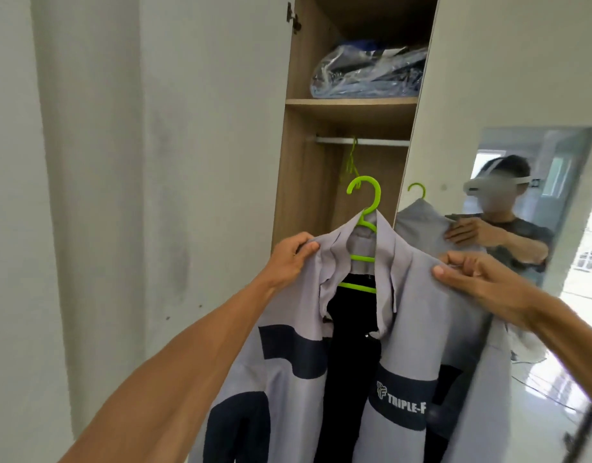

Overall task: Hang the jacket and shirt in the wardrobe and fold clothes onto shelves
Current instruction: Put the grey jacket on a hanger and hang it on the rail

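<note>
home bedroom: wardrobe (pixel 308 182), door mirror (pixel 555 182).

The grey jacket (pixel 411 295) carries "TRIPLE-F" in white letters on a dark band (pixel 405 389). A white logo (pixel 381 391) stands just beside the word.

2 bare forearms stretch forward and upward. The left hand (pixel 293 259) grips one shoulder of the jacket (pixel 416 315), fingers curled over it; the right hand (pixel 478 279) pinches the other shoulder between thumb and fingers.
</note>
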